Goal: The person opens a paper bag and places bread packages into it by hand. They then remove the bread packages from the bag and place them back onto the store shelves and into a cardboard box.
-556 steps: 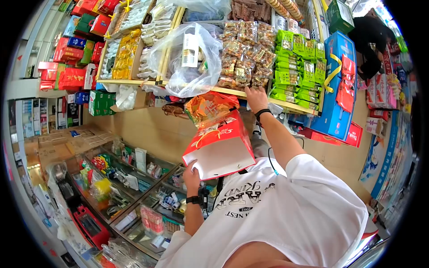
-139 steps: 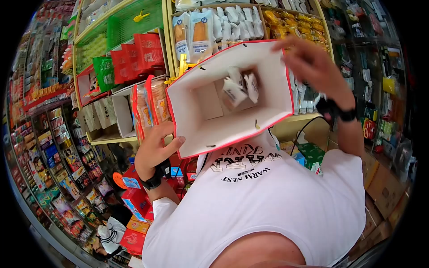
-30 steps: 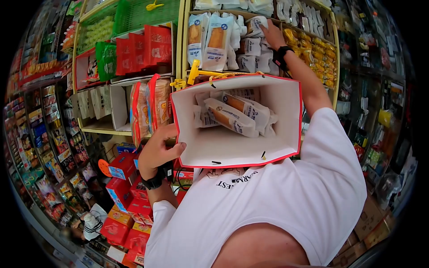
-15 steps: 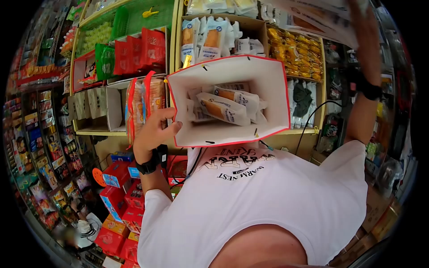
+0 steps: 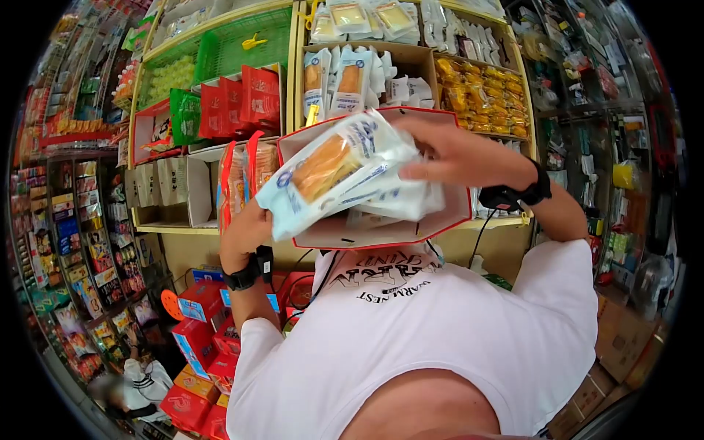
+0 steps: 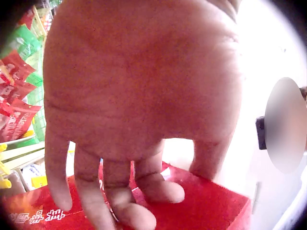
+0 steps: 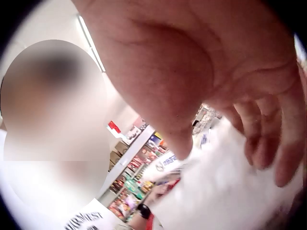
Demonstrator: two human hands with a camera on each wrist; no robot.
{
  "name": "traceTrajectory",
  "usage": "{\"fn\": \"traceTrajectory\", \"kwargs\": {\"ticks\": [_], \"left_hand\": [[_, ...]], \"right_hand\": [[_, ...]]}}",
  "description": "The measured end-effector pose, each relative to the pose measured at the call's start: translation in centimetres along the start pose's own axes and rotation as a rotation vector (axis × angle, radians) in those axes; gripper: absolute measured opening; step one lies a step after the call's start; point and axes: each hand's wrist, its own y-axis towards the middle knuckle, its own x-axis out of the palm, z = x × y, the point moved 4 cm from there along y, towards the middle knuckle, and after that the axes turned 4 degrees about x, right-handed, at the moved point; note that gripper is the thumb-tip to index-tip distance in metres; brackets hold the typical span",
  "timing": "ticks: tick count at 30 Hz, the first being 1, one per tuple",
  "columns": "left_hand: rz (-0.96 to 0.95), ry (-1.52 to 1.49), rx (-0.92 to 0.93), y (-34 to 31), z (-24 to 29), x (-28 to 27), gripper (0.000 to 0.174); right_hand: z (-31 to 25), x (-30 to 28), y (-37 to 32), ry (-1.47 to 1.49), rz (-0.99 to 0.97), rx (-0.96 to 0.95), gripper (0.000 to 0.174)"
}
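Note:
In the head view the right hand (image 5: 466, 155) grips several wrapped bread packs (image 5: 326, 172) above the mouth of a red box-shaped bag (image 5: 367, 238) with a white inside. The packs cover most of the opening. At the bag's left side the left hand (image 5: 247, 231) holds its edge, its fingers partly behind the packs. In the left wrist view the left hand (image 6: 139, 96) has its fingers against the red outer wall (image 6: 201, 201). The right wrist view shows the right hand (image 7: 201, 67) with thumb and fingers on either side of the white wrappers (image 7: 211, 177).
Behind the bag, a display shelf holds more bread packs (image 5: 350, 77), yellow packets (image 5: 480, 95) and red packets (image 5: 258, 92). Two bread bags (image 5: 233, 176) stand left of the bag. Red boxes (image 5: 194, 345) are stacked at lower left, near another person (image 5: 143, 385).
The right hand reached into the shelf, lifted bread packs out to the right, and has now brought them over the bag. Fewer packs stand in that shelf compartment. The left hand stays at the bag's edge.

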Motion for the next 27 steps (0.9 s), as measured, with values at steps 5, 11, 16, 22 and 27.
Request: {"fn": "traceTrajectory", "kwargs": {"ticks": [5, 11, 16, 22, 27], "left_hand": [[-0.369, -0.145, -0.054, 1.1, 1.0, -1.8, 0.020], [-0.050, 0.152, 0.070, 9.9, 0.1, -8.9, 0.017], [-0.139, -0.120, 0.195, 16.0, 5.7, -5.3, 0.025], [-0.319, 0.654, 0.566, 12.8, 11.0, -2.7, 0.022], [-0.681, 0.527, 0.491, 8.4, 10.9, 0.6, 0.023]], "right_hand": [[0.7, -2.1, -0.8, -0.132, -0.301, 0.179, 0.049], [6.1, -12.3, 3.9, 0.292, 0.131, 0.024, 0.039], [13.9, -10.0, 10.4, 0.128, 0.007, 0.314, 0.042], [17.3, -6.8, 12.4, 0.152, -0.277, 0.370, 0.043], [22.5, -7.1, 13.2, 0.067, -0.119, 0.517, 0.051]]}}
